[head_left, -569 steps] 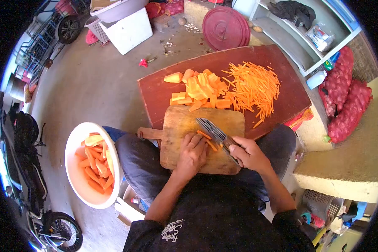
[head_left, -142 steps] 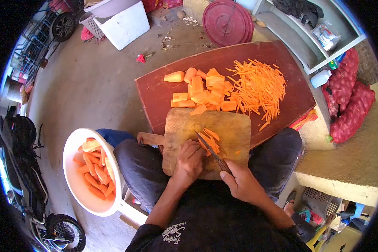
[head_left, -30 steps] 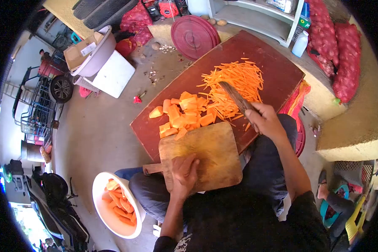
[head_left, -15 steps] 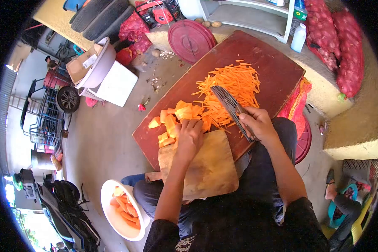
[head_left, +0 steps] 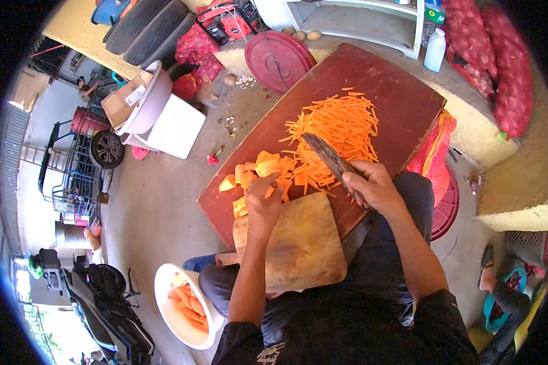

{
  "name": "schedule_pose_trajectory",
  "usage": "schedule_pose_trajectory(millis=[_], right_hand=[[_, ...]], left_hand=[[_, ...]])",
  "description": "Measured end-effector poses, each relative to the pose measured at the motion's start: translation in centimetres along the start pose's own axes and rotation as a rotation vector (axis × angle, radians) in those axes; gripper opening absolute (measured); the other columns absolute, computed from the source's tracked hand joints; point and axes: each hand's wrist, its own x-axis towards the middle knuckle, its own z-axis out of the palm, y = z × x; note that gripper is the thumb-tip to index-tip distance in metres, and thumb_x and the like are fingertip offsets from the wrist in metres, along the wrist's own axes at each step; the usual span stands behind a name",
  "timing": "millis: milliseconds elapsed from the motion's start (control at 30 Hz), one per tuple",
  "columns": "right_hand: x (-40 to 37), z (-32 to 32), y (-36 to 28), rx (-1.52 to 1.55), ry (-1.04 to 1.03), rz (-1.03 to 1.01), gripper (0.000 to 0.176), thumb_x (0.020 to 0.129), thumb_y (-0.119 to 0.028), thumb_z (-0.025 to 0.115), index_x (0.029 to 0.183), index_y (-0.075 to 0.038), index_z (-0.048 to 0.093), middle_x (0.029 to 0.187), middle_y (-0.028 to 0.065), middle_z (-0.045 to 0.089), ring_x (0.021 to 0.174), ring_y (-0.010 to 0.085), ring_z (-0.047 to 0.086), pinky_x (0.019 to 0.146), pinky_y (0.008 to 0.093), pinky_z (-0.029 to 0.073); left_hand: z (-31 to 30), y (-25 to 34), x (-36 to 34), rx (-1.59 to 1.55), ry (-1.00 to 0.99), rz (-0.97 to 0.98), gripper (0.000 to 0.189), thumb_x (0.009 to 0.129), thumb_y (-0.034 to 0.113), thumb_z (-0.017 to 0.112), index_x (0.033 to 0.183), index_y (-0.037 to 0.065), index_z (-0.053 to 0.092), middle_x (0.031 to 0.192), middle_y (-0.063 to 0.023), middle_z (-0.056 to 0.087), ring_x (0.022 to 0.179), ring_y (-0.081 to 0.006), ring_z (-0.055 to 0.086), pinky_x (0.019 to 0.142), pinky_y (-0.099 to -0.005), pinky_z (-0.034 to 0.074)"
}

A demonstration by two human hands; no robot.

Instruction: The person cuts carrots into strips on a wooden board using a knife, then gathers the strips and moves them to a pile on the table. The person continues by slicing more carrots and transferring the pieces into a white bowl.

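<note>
Red tabletop is bearing carrot strips beside carrot chunks, where the left hand is seemingly picking, its hold impossible to tell, needing a sure pinch, while the right hand is gripping a knife.

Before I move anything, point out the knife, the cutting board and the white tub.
Knife (head_left: 326, 154): head view, middle of the blade.
Cutting board (head_left: 304, 249): head view, bare wood of its face.
White tub (head_left: 176, 323): head view, bare inner wall.
</note>
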Motion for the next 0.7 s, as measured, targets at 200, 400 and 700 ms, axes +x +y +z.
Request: schedule_pose_trajectory(millis=[200,400,700], right_hand=[[-0.2,0.3,-0.6,-0.015,-0.044,0.017,0.029,0.106,-0.032,0.071,0.094,-0.006,0.067,0.070,-0.0036,0.059,0.051,0.0069,0.056,0.046,0.0260,0.043],[-1.4,1.1,-1.0,-0.058,-0.303,0.105,0.027,0.108,-0.028,0.069,0.095,-0.005,0.067,0.068,-0.0025,0.060,0.047,0.0074,0.054,0.045,0.0264,0.042],[-8.5,8.4,-2.0,-0.249,-0.440,0.294,0.029,0.107,-0.028,0.068,0.099,0.000,0.068,0.072,0.0005,0.060,0.060,0.0089,0.057,0.054,0.0311,0.046]], left_hand=[[-2.9,4.0,-6.2,-0.129,-0.017,-0.410,0.035,0.089,-0.004,0.079,0.124,-0.001,0.077,0.092,-0.0132,0.071,0.085,-0.0226,0.069,0.076,-0.0354,0.055],[-3.7,5.5,-13.9,-0.059,-0.032,-0.356,0.038,0.091,-0.004,0.077,0.128,-0.001,0.075,0.095,-0.0144,0.067,0.086,-0.0271,0.068,0.076,-0.0377,0.055],[-5.9,5.2,-17.0,0.010,0.237,-0.412,0.030,0.093,-0.002,0.078,0.123,-0.002,0.077,0.098,-0.0162,0.066,0.088,-0.0303,0.068,0.077,-0.0406,0.056]])
